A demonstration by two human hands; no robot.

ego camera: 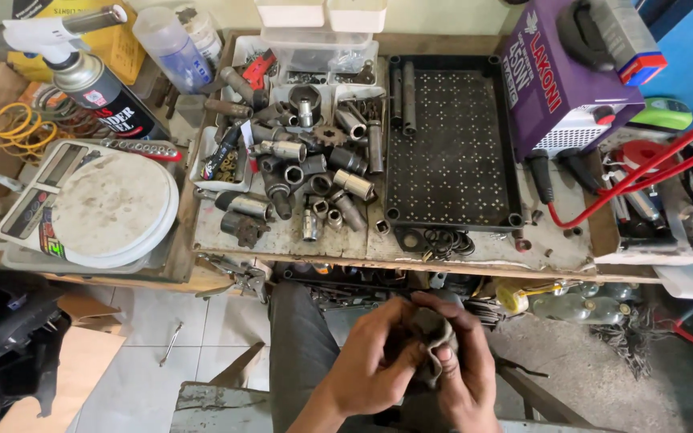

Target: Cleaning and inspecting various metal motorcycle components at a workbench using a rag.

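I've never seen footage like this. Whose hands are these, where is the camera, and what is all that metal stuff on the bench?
No machine here: a person wears a camera on the head, looking down at their own two hands. The left hand and right hand are together around a grey rag, held above the lap; whether something is wrapped inside it cannot be seen.

In front is a worn workbench. On it lie many steel sockets, a black perforated tray and some rubber rings. To the left sits a round scale and a gas torch can; to the right, a purple welding machine with red cables.
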